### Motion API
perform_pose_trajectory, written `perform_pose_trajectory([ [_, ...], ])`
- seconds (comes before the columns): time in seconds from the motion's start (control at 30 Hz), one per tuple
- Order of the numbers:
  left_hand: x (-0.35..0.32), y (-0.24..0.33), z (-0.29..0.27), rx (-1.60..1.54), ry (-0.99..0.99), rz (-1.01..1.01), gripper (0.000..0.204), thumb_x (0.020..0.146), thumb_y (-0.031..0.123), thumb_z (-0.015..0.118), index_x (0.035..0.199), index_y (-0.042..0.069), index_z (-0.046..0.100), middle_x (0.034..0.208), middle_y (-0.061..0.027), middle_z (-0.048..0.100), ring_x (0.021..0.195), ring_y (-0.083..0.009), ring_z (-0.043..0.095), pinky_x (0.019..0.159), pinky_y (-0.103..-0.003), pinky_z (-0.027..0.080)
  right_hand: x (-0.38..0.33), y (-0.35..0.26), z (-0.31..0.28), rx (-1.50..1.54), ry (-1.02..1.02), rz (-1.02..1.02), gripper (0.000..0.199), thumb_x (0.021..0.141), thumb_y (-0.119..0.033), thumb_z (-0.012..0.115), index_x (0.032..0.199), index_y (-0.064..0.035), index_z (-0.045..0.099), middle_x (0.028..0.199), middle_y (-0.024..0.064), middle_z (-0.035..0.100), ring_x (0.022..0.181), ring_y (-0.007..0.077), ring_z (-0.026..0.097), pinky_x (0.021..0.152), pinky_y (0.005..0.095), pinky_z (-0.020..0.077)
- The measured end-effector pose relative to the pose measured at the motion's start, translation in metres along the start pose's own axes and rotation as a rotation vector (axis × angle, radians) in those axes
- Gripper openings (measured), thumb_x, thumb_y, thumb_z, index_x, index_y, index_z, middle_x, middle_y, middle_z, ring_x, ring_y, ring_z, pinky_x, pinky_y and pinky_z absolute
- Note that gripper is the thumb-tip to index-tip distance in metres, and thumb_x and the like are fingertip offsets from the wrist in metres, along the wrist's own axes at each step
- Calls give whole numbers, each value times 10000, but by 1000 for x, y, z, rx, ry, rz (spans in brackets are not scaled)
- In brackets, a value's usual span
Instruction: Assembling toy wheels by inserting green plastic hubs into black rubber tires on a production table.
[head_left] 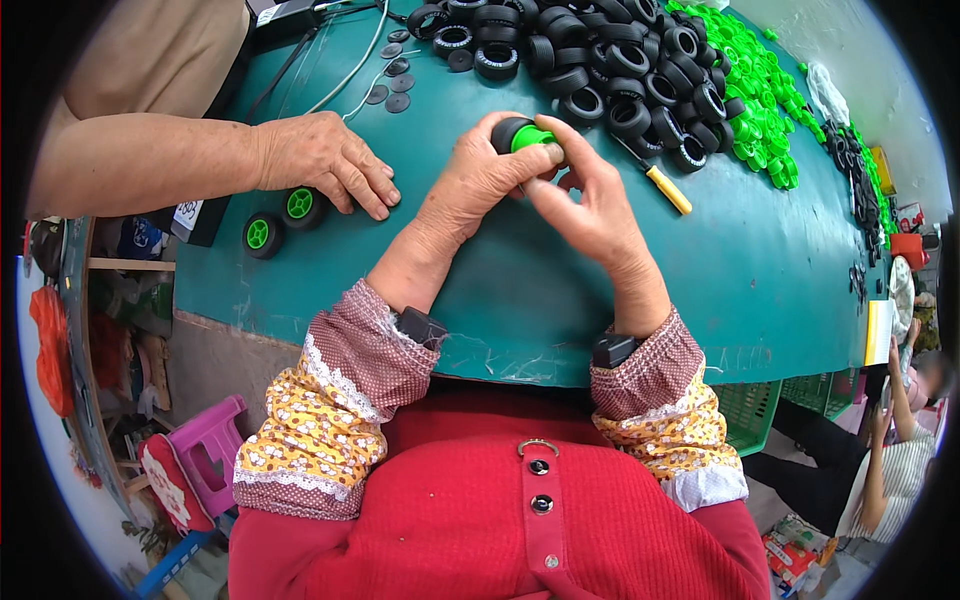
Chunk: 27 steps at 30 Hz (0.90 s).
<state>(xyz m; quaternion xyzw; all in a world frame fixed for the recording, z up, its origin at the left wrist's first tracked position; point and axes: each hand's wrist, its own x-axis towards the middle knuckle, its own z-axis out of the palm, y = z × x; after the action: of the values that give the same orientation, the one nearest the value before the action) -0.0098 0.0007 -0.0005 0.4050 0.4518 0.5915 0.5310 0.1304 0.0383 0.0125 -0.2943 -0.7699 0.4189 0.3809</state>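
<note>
Over the middle of the green table, my left hand (474, 172) grips a small black toy tire (508, 132). My right hand (590, 195) holds a bright green wheel hub (534, 138) against the tire, with thumb and fingers closed round it. The hub seems partly inside the tire; how deep, I cannot tell. Two toy wheels with green hubs in black tires, one nearer (262, 235) and one farther (303, 206), lie on the table to the left. Beside them rests another person's hand (335, 160), palm down.
A heap of black tires (625, 62) covers the far middle, with a pile of green hubs (765, 110) to its right. A yellow-handled screwdriver (668, 190) lies right of my hands. Flat black discs (397, 84) and a white cable (350, 78) are at the far left.
</note>
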Motion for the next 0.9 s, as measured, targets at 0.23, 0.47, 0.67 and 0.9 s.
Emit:
perform_pose_trajectory([
  [0.23, -10, 3, 24, 496, -111, 110, 543, 660, 250, 740, 1080, 40, 467, 892, -73, 558, 811, -142, 550, 712, -259, 464, 6, 7, -6, 403, 308, 300, 530, 896, -452, 328, 966, 9, 582, 791, 64, 562, 747, 128, 512, 640, 243, 407],
  [0.47, -8, 0, 30, 564, -155, 150, 546, 709, 279, 698, 1134, 43, 449, 984, -124, 570, 901, -199, 565, 763, -291, 453, 11, 9, 0, 663, 347, 442, 562, 906, -443, 299, 897, 45, 578, 829, 117, 595, 800, 171, 550, 766, 287, 426],
  [0.67, -9, 0, 35, 633, -188, 292, 517, 729, 235, 643, 1150, 50, 406, 1008, -196, 547, 929, -310, 570, 759, -351, 448, 6, 18, -4, 495, 269, 295, 476, 903, -392, 361, 863, 17, 601, 819, 87, 597, 788, 150, 543, 776, 270, 409],
  [0.9, -15, 1, 37, 476, -129, 148, 460, 709, 145, 681, 1103, 23, 478, 1013, -73, 545, 904, -148, 533, 787, -255, 423, 7, 21, 5, 760, 309, 397, 484, 885, -417, 403, 843, 33, 575, 775, 103, 588, 744, 151, 551, 732, 263, 432],
])
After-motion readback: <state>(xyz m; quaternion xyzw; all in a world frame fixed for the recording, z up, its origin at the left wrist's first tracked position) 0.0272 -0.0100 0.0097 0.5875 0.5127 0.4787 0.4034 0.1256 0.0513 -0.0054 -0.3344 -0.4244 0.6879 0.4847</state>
